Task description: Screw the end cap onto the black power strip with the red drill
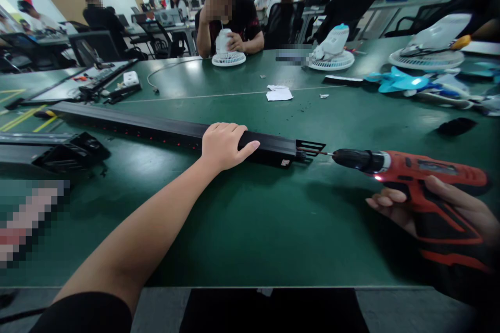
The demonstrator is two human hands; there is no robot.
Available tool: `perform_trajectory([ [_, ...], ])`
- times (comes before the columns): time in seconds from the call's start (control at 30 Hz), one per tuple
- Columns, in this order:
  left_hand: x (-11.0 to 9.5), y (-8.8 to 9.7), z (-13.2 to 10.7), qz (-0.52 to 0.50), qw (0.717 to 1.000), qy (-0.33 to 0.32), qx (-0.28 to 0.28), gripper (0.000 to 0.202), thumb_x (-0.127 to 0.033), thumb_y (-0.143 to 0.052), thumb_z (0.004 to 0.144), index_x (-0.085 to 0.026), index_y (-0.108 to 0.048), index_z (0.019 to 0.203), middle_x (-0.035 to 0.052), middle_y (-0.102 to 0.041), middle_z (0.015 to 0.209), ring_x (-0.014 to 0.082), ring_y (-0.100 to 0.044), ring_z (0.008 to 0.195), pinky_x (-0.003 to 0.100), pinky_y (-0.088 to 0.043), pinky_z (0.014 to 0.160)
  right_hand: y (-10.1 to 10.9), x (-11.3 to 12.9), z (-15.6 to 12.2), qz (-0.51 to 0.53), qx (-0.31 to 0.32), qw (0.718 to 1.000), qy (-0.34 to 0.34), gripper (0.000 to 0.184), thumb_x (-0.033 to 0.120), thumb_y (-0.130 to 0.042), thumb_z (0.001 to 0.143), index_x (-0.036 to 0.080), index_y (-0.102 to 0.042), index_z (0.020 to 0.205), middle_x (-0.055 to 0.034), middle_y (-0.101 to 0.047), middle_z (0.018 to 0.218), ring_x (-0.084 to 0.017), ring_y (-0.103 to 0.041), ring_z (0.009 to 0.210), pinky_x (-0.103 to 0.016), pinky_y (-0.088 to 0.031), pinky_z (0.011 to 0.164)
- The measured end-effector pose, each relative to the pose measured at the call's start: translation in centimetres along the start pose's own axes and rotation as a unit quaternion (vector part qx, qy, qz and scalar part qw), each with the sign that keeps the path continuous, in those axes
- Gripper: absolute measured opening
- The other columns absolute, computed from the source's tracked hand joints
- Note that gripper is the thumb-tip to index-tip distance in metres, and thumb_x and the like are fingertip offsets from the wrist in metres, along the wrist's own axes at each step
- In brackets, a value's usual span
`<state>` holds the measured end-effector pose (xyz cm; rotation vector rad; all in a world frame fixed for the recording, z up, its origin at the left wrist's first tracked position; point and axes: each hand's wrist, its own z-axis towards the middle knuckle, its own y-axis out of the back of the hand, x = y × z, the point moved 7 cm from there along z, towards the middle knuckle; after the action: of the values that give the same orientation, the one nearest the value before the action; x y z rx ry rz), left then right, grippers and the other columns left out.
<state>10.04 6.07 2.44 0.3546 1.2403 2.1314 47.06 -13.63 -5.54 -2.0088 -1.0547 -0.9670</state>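
A long black power strip (164, 131) lies across the green table (250, 229), running from the left to the middle. My left hand (225, 144) rests on top of it near its right end, fingers curled over the body. My right hand (433, 208) grips a red and black cordless drill (406, 169) at the right. The drill's bit points left and touches the bracket (310, 146) at the strip's right end. A small light glows under the drill's chuck.
More black strips (50, 148) lie at the left. Across the table a person holds a small white fan (227, 51); other fans (332, 52) and blue blades (402, 82) lie at the right. Paper scraps (278, 93) sit mid-table. A small black part (456, 126) lies right.
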Motion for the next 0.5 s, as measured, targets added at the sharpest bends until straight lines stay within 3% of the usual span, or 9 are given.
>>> perform_trajectory([
  [0.5, -0.10, 0.15, 0.01, 0.000, 1.000, 0.000, 0.003, 0.063, -0.067, -0.042, 0.104, -0.021, -0.081, 0.119, 0.0116, -0.083, 0.112, 0.0352, -0.076, 0.110, 0.052, -0.052, 0.104, 0.37, -0.19, 0.09, 0.010, -0.021, 1.000, -0.014, 0.036, 0.061, -0.088, 0.065, 0.029, -0.074, 0.075, -0.0057, -0.066, 0.074, -0.030, -0.079, 0.087, -0.030, -0.069, 0.088],
])
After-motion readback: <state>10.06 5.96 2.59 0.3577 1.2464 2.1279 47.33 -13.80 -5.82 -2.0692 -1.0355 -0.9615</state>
